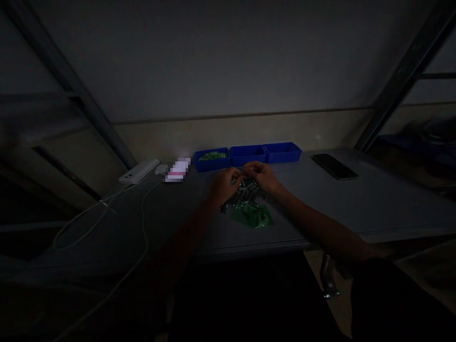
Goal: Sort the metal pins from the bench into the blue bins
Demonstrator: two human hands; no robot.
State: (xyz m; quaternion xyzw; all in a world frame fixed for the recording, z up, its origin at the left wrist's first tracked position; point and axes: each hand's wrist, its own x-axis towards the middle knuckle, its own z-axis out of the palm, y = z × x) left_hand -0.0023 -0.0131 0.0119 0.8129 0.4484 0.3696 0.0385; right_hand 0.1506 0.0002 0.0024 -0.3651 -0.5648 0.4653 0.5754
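My left hand (pixel 227 182) and my right hand (pixel 262 175) are close together over the work table, fingers closed in a pinch and their tips nearly meeting. What they hold between them is too small and dark to make out. Just below lies a pile of small, shiny metal pieces (pixel 249 192). Nearer to me, several green plastic packets (pixel 252 216) are spread on the table, touching the pile's front edge.
Behind my hands, three blue bins stand in a row: the left bin (pixel 213 165) holds green packets (pixel 213 156), beside a middle bin (pixel 247 153) and right bin (pixel 283 153). A dark phone (pixel 335 166) lies right. A lit phone (pixel 178 170), white power bank (pixel 139 172) and cables lie left.
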